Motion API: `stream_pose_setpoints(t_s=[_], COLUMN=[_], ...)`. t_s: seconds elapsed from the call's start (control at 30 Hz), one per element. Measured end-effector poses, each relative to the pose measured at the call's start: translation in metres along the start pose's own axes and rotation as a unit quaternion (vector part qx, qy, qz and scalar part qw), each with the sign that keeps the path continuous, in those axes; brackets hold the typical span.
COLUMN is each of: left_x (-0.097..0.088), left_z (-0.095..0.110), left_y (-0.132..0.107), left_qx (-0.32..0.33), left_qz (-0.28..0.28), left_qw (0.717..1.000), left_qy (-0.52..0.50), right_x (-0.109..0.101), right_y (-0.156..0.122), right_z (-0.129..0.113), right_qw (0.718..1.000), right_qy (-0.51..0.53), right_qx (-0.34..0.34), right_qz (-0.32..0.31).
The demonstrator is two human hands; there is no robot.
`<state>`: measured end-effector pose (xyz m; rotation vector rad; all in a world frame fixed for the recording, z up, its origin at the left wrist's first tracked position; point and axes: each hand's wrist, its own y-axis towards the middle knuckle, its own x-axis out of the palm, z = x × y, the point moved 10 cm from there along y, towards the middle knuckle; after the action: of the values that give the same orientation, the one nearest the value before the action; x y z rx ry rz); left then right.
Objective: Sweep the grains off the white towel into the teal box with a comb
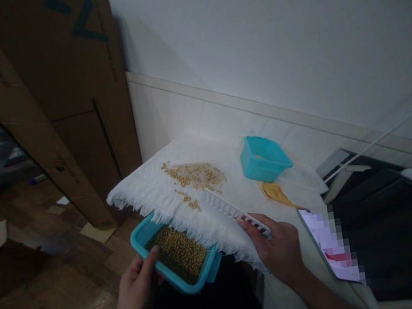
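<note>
My left hand (136, 289) grips the near left rim of a blue plastic tub (194, 286), thumb over the edge. Inside lie yellow soybeans (177, 248) mixed with small green beans. The tub sits just below the fringed edge of a white cloth (143, 184) on a tabletop. In my right hand (280, 249) is a white slotted plastic strip (221, 206), closed in my fingers and held against the cloth. Beyond the strip, a patch of loose soybeans (193, 175) and finer bits is spread over the cloth.
A second blue tub (259, 167) stands at the back by the wall. Near it lie a yellow-orange leaf-like piece (276, 194) and a phone (330, 249). A black bag-like object (393, 230) is at right, with a white cable above. A tall cardboard box (78, 90) rises at left.
</note>
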<state>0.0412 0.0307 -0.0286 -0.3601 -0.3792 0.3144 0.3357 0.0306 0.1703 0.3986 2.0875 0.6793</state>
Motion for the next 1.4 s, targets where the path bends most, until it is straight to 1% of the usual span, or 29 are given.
stream_pose_setpoints(t_s=[0.13, 0.3, 0.4, 0.5, 0.63, 0.7, 0.8, 0.9, 1.07, 1.13, 1.27, 1.4], left_x=[-0.003, -0.007, -0.005, -0.007, -0.007, -0.009, -0.009, -0.008, -0.007, -0.008, -0.012, -0.011], left_z=[-0.003, -0.004, -0.004, -0.003, -0.001, -0.001, -0.001, 0.0, 0.004, 0.003, 0.004, 0.007], left_y=[0.002, 0.006, 0.005, 0.003, 0.003, 0.003, 0.002, 0.001, 0.001, 0.002, 0.005, 0.005], left_qx=[-0.001, 0.003, -0.004, -0.01, -0.01, -0.016, -0.024, -0.025, -0.007, -0.007, -0.006, -0.006], left_qz=[0.004, 0.009, 0.006, 0.018, 0.017, 0.025, 0.03, 0.029, 0.021, 0.016, 0.024, 0.018], left_qw=[1.0, 1.0, 1.0, 1.0, 1.0, 0.999, 0.999, 0.998, 0.999, 1.0, 1.0, 1.0], left_qy=[0.004, 0.011, -0.014, -0.021, -0.016, -0.015, -0.03, -0.042, -0.022, -0.011, -0.008, -0.008], right_x=[0.004, 0.007, 0.011, 0.012, 0.016, 0.012, 0.003, 0.0, 0.007, 0.006, 0.001, 0.006], right_y=[0.0, 0.0, 0.0, 0.001, -0.001, -0.001, 0.004, 0.01, 0.015, 0.015, 0.015, 0.017], right_z=[-0.001, -0.005, -0.012, -0.022, -0.029, -0.027, -0.023, -0.026, -0.037, -0.037, -0.036, -0.037], right_qw=[1.0, 1.0, 0.999, 0.998, 0.997, 0.998, 1.0, 0.999, 0.998, 0.998, 0.997, 0.997], right_qy=[0.013, 0.023, 0.032, 0.05, 0.069, 0.05, 0.002, -0.01, 0.012, 0.003, -0.012, 0.005], right_qx=[0.004, -0.013, -0.024, -0.039, -0.029, -0.02, -0.011, -0.024, -0.051, -0.051, -0.057, -0.067], right_qz=[-0.007, -0.002, -0.008, -0.01, -0.035, -0.023, 0.012, 0.034, 0.021, 0.028, 0.046, 0.026])
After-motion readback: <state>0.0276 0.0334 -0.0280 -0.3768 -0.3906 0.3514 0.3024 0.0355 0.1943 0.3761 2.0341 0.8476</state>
